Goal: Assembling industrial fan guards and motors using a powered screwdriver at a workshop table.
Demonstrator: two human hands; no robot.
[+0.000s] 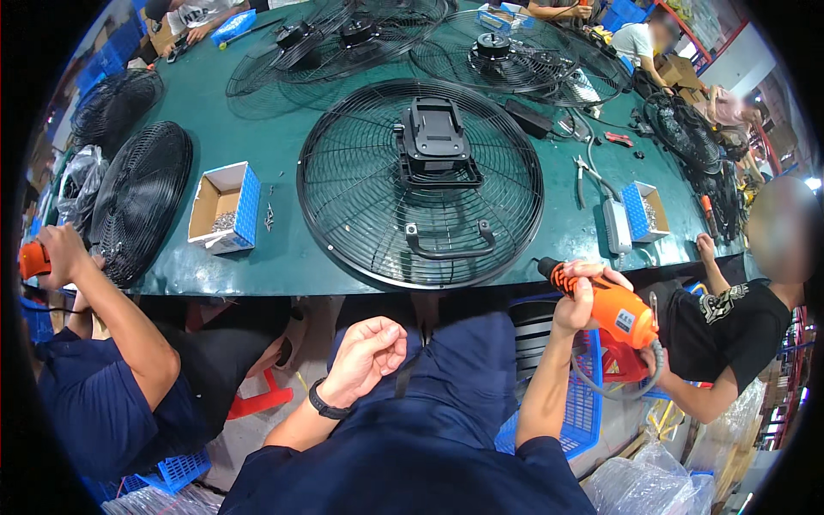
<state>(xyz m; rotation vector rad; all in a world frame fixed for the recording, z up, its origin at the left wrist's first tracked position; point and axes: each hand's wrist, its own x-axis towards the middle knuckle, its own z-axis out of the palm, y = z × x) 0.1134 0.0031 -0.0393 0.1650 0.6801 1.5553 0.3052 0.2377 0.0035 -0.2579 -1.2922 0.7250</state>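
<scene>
The right hand point(582, 302) gripped an orange corded drill point(625, 317), likely weighty; the left hand point(367, 359) was curled, contents hidden; the black fan grille point(354, 184) looked stiff, best held by its handle point(451, 254).

Deep green covers the table point(566, 236), and on it the near fan point(421, 184) is all black rings and spokes. The drill point(622, 313) at right is bright orange — black at its nose. The box point(246, 210) at left is blue outside, brown within — the near crate point(586, 421) latticed blue, the wristband point(326, 403) black.
</scene>
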